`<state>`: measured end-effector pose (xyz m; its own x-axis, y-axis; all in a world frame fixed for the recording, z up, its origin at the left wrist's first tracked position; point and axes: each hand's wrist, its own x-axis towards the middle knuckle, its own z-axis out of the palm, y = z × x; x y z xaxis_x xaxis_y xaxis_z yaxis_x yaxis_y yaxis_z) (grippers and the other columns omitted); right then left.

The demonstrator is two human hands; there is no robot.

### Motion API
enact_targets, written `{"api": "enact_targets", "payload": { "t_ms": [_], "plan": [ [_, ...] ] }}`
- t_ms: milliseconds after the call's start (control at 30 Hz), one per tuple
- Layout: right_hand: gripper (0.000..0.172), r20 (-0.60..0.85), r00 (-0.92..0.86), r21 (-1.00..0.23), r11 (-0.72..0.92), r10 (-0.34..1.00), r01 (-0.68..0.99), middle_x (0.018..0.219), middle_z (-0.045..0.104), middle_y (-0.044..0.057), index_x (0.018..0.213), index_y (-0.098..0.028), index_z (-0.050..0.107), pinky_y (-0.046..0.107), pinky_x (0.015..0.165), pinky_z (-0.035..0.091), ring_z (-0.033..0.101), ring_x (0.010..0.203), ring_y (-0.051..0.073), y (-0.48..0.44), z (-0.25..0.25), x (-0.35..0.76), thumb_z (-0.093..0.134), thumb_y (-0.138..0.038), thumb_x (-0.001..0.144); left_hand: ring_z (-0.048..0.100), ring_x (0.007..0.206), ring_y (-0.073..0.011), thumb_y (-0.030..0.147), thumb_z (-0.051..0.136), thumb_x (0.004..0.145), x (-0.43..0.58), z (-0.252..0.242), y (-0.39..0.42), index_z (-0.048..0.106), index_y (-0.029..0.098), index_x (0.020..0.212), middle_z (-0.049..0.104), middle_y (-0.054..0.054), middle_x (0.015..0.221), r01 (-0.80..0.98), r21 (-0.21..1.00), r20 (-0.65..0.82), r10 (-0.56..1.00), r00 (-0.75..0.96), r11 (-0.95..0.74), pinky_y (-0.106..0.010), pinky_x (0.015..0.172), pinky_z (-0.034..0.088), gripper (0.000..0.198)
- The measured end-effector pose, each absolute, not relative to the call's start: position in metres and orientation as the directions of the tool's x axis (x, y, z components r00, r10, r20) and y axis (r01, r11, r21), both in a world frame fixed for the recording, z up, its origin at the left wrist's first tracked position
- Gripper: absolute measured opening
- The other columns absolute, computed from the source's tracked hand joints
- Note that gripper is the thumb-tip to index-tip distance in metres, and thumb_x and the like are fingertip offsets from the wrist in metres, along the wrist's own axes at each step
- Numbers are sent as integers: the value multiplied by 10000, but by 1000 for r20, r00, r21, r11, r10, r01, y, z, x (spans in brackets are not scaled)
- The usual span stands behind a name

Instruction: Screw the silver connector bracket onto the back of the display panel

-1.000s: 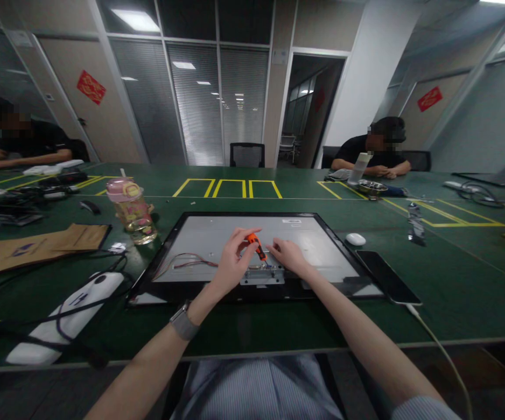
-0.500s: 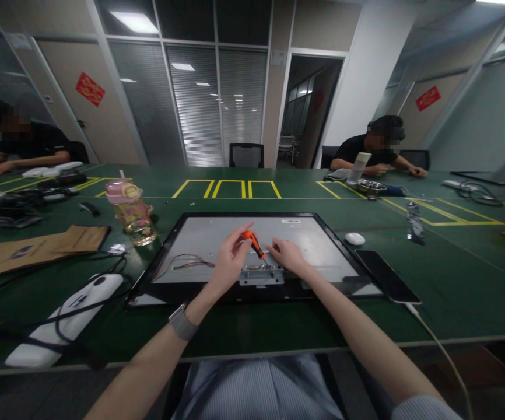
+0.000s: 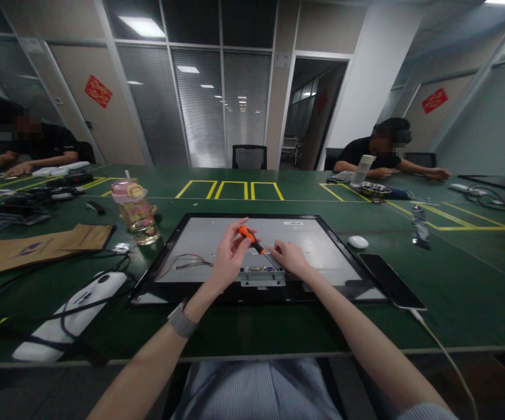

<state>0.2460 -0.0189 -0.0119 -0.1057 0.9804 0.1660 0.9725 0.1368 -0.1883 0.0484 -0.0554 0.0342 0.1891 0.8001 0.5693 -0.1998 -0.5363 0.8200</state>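
While the left hand [image 3: 230, 254] holds the orange-and-black screwdriver [image 3: 249, 236] between thumb and fingers, its shaft slants down to the right, towards the right end of a metal bracket [image 3: 262, 281]. Bracket sits at the near side of the display panel [image 3: 322, 245], which lies back-up on the table in front of the person. Whether the tip is seated in a screw: too small to tell. Right hand [image 3: 290, 256] has its fingers curled beside the shaft; cannot tell whether it pinches anything.

Risks, as judged:

1. Slip. Shaft is well tilted and the grip looks light. If the driver were turned at this angle, the tip could ride out, chew a screw head or score the panel back. The right fingers are close enough to be jabbed.
2. Connector damage. A blue connector [image 3: 270, 269] is at the bracket just beside the shaft; a skidding tip could strike it.
3. Snagged wires. A loose wire bundle [image 3: 182, 258] lies on the panel near the left hand; a sideways sweep could catch it and strain its joints.
4. Spill. A bottle [image 3: 134, 210] with liquid stands near the panel's left side; a knock could wet the panel.
5. Phone drag. The phone [image 3: 390, 280] lies by the right edge, its charging cable [image 3: 447, 359] leading past the right forearm; a caught sleeve could pull it.
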Motion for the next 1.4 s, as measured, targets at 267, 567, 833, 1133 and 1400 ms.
{"api": "enact_targets", "payload": {
  "t_ms": [267, 567, 833, 1133, 1400],
  "plan": [
    [331, 157, -113, -189, 143, 981, 972, 781, 697, 58, 832, -199, 611, 253, 566, 277, 629, 729, 183, -18, -12, 246, 402, -427, 951, 663, 649, -116, 296, 691, 761, 28, 45, -44, 566, 199, 1107, 565, -10, 916, -29, 783, 620, 784, -24, -621, -236, 560, 589, 381],
    [326, 167, -114, -194, 146, 979, 970, 781, 695, 58, 827, -197, 609, 253, 571, 283, 627, 727, 183, -17, -14, 247, 409, -424, 949, 634, 635, -97, 298, 720, 732, 32, 34, -42, 602, 209, 1087, 590, -10, 878, 156, 733, 669, 743, 6, -662, -177, 500, 552, 384],
    [327, 173, -118, -193, 152, 978, 969, 767, 695, 58, 830, -197, 613, 253, 563, 277, 626, 710, 181, -17, -15, 247, 411, -425, 947, 643, 654, -106, 304, 699, 755, 33, 31, -42, 591, 220, 1100, 590, -25, 911, 188, 733, 659, 751, 41, -654, -182, 504, 555, 371],
    [323, 164, -102, -180, 132, 981, 975, 787, 700, 59, 838, -200, 618, 253, 575, 298, 635, 727, 183, -16, -16, 246, 414, -426, 947, 637, 854, -142, 206, 524, 864, 39, 38, -54, 557, 197, 1092, 593, -60, 983, 60, 697, 681, 685, 258, -715, -286, 767, 551, 231],
    [323, 166, -106, -180, 136, 980, 974, 790, 699, 57, 847, -203, 623, 253, 576, 297, 632, 731, 182, -18, -13, 246, 410, -423, 949, 569, 761, -113, 262, 520, 885, 38, 46, -54, 627, 185, 984, 539, -29, 882, 32, 746, 656, 742, 134, -665, -237, 708, 492, 165]
  ]
}}
